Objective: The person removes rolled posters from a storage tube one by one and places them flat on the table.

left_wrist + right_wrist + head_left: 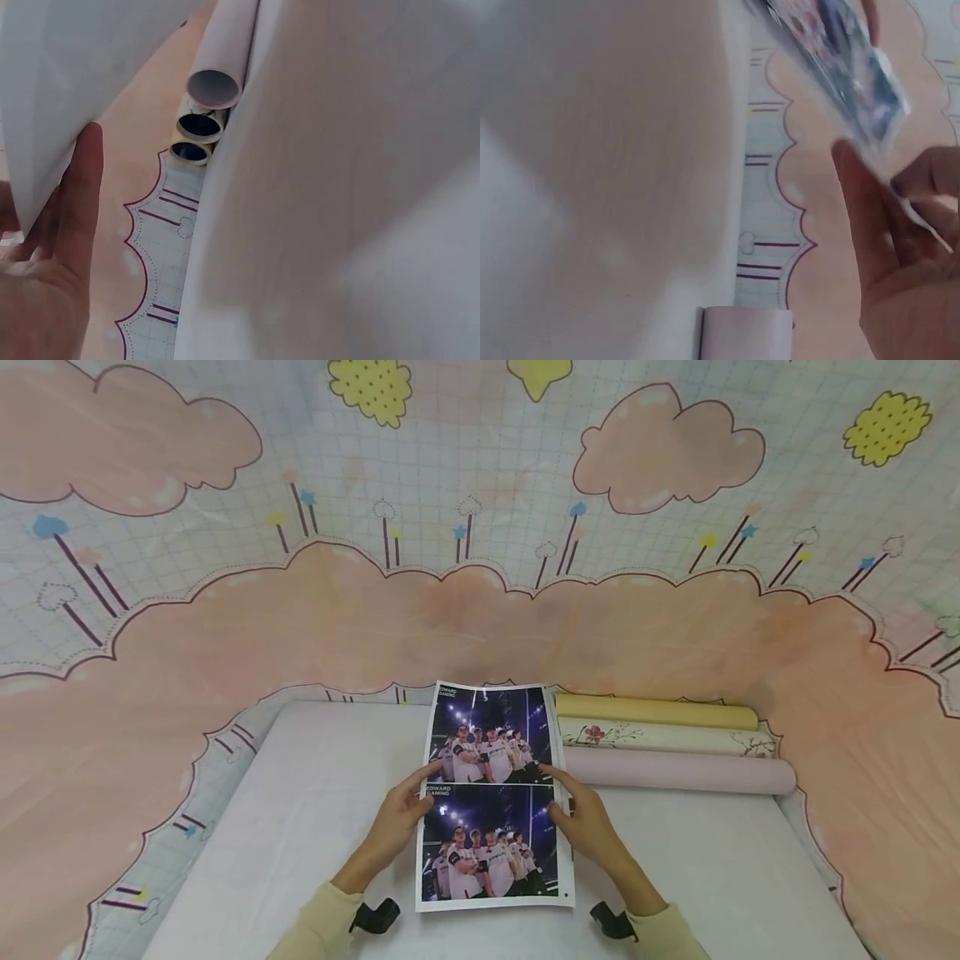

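A printed photo sheet (491, 785) is held up over the white table, tilted with its top edge away from me. It bears the same group picture twice, one above the other, each with small "EDWARD GAMING" lettering. My left hand (397, 822) pinches its left edge about midway up, thumb on the printed face. On the opposite edge, my right hand (592, 827) grips it the same way. The left wrist view shows the plain white back of the sheet (75, 82) with fingers behind it. In the right wrist view the sheet (855, 67) appears nearly edge-on between thumb and fingers.
Three rolls lie side by side at the table's back right: yellow (660, 712), white with flowers (675, 739) and pale pink (678, 772). The white table (277, 827) is bordered by a patterned cloth (375, 627) with clouds, which rises behind it.
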### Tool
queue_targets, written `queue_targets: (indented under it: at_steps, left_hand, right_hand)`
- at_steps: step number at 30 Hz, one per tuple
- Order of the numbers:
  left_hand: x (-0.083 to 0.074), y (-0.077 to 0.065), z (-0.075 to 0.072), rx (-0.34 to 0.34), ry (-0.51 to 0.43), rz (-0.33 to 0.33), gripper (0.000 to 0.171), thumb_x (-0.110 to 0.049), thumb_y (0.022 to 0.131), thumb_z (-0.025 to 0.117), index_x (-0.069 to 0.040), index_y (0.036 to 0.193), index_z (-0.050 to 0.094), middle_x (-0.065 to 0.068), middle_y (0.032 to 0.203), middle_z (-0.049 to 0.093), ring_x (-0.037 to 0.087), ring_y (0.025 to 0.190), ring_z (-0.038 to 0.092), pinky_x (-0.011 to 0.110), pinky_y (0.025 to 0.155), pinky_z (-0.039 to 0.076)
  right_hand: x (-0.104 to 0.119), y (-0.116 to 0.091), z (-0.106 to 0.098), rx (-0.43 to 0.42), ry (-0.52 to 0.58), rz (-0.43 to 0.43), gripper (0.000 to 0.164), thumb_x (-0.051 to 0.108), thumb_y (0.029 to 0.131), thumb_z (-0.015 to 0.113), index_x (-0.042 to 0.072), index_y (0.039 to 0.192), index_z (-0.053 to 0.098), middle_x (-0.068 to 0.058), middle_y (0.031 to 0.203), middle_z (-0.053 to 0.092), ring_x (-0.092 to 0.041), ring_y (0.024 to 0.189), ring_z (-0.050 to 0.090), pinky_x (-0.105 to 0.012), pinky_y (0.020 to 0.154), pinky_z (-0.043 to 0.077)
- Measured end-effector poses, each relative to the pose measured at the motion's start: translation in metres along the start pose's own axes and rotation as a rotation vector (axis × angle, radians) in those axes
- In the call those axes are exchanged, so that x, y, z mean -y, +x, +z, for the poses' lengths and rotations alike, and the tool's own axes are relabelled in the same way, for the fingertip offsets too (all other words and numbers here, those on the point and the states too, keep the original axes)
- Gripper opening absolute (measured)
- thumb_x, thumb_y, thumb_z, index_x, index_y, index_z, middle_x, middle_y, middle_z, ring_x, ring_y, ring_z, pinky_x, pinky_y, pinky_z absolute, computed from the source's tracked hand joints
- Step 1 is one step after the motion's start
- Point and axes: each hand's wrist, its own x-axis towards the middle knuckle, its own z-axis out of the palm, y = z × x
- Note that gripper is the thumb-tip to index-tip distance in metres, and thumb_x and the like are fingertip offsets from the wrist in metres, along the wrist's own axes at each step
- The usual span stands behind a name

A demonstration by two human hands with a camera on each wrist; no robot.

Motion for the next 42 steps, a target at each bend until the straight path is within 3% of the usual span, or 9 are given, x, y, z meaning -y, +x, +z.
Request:
queue_targets:
  at_steps: [4,7,13,17,20,24,29,36,42]
  left_hand:
    - [-0.001,-0.002,-0.009,0.067,-0.018,-0.006,0.062,-0.015,0.1,0.055,-0.021,0.155,0.028,0.01,0.164,0.021,0.038,0.143,0.036,0.048,0.108,0.043]
    - [-0.003,-0.002,-0.015,0.095,-0.041,0.001,0.068,-0.015,0.097,0.059,-0.021,0.156,0.025,0.007,0.167,0.011,0.033,0.15,0.021,0.049,0.114,0.036]
    - [-0.007,-0.001,-0.019,0.139,-0.236,-0.005,0.074,-0.002,0.095,0.056,-0.015,0.158,0.019,0.011,0.167,0.005,-0.001,0.118,0.054,0.018,0.093,0.051]
    - [-0.007,0.001,-0.019,0.179,-0.376,-0.005,0.076,0.004,0.095,0.052,-0.014,0.159,0.013,0.015,0.166,0.01,0.004,0.12,0.059,0.023,0.097,0.051]
    - [-0.008,0.001,-0.018,0.179,-0.424,-0.025,0.078,0.004,0.096,0.052,-0.016,0.159,0.01,0.017,0.164,0.014,0.009,0.123,0.059,0.026,0.099,0.051]
    - [-0.01,0.0,-0.018,0.159,-0.436,-0.069,0.081,0.002,0.095,0.054,-0.016,0.159,0.009,0.019,0.163,0.019,0.01,0.122,0.06,0.027,0.1,0.05]
    - [-0.008,-0.001,-0.018,0.141,-0.364,-0.087,0.083,0.002,0.094,0.054,-0.019,0.159,0.007,0.016,0.163,0.019,0.013,0.125,0.058,0.027,0.101,0.05]
    - [-0.005,-0.002,-0.023,0.037,-0.164,-0.087,0.091,0.001,0.093,0.053,-0.026,0.159,-0.003,0.014,0.162,0.025,0.022,0.122,0.061,0.029,0.095,0.053]
    - [-0.005,-0.004,-0.03,-0.016,-0.108,-0.096,0.085,0.003,0.095,0.049,-0.023,0.159,0.0,0.014,0.162,0.025,0.022,0.115,0.065,0.032,0.093,0.055]
  right_hand:
    - [-0.001,-0.003,-0.006,0.129,0.167,0.088,0.071,-0.004,0.089,0.059,0.022,0.152,0.037,-0.02,0.138,0.057,-0.005,0.067,0.064,-0.023,0.055,0.054]
    - [-0.002,-0.003,-0.01,0.192,0.254,0.121,0.075,-0.003,0.091,0.059,0.024,0.155,0.03,-0.022,0.147,0.048,-0.011,0.079,0.07,-0.028,0.062,0.059]
    - [-0.001,-0.002,-0.016,0.217,0.396,0.129,0.079,0.005,0.092,0.063,0.025,0.157,0.023,-0.017,0.16,0.03,-0.029,0.11,0.066,-0.036,0.084,0.059]
    - [-0.004,-0.002,-0.018,0.216,0.48,0.142,0.079,0.011,0.092,0.066,0.026,0.157,0.024,-0.008,0.165,0.016,-0.025,0.148,0.027,-0.035,0.115,0.032]
    - [-0.008,-0.002,-0.018,0.248,0.611,0.136,0.078,0.006,0.093,0.062,0.022,0.158,0.021,-0.009,0.164,0.021,-0.018,0.144,0.036,-0.035,0.112,0.036]
    - [-0.01,-0.002,-0.018,0.298,0.79,0.136,0.079,-0.002,0.094,0.056,0.014,0.159,0.014,-0.019,0.154,0.039,-0.021,0.11,0.068,-0.04,0.086,0.057]
    - [-0.007,0.0,-0.014,0.239,0.708,0.151,0.084,-0.006,0.09,0.06,0.015,0.158,0.015,-0.025,0.155,0.033,-0.01,0.115,0.063,-0.029,0.09,0.056]
    - [0.002,0.007,0.002,0.123,0.582,0.221,0.099,-0.016,0.084,0.056,0.023,0.159,0.005,-0.026,0.157,0.028,-0.043,0.129,0.051,-0.034,0.09,0.057]
    - [0.005,0.012,0.014,0.058,0.551,0.239,0.093,-0.013,0.087,0.058,0.017,0.159,0.008,-0.026,0.156,0.032,-0.046,0.116,0.061,-0.038,0.078,0.06]
